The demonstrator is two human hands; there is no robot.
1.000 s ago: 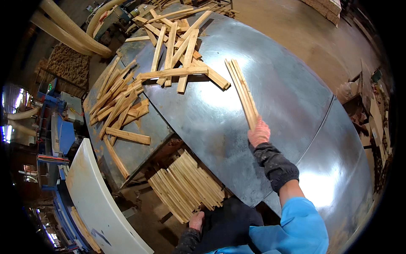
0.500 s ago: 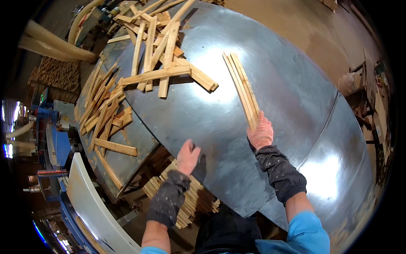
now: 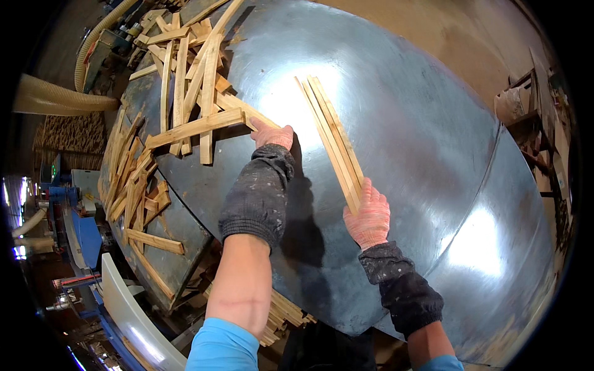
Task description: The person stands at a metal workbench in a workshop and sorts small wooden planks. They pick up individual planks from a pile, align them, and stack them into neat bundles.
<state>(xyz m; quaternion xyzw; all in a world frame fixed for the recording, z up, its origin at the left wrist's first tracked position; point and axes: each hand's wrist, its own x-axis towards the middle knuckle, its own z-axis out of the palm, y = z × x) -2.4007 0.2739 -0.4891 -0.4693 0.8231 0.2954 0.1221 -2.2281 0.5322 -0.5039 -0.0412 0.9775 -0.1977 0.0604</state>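
Observation:
My right hand [image 3: 369,217], in a pinkish knit glove, is closed round the near end of a small bundle of wooden strips [image 3: 331,136] that points away from me over the metal table. Farther left, my gloved left hand [image 3: 272,134] is at the near right end of a wooden strip [image 3: 247,111] in the loose pile [image 3: 192,68]. Its fingers close over that end and hide it. Another strip [image 3: 198,127] lies crosswise just left of this hand.
The shiny metal table [image 3: 408,154] has a seam at right. More strips [image 3: 139,179] lie on a darker worktop [image 3: 185,260] at left. Stacked strips [image 3: 284,312] sit below the table edge. Ribbed hoses [image 3: 62,96] and a blue machine [image 3: 86,232] stand at far left.
My left hand has reached forward from the table's near edge to the pile and closed on a strip's end. The right hand still grips its bundle, and the view has shifted slightly.

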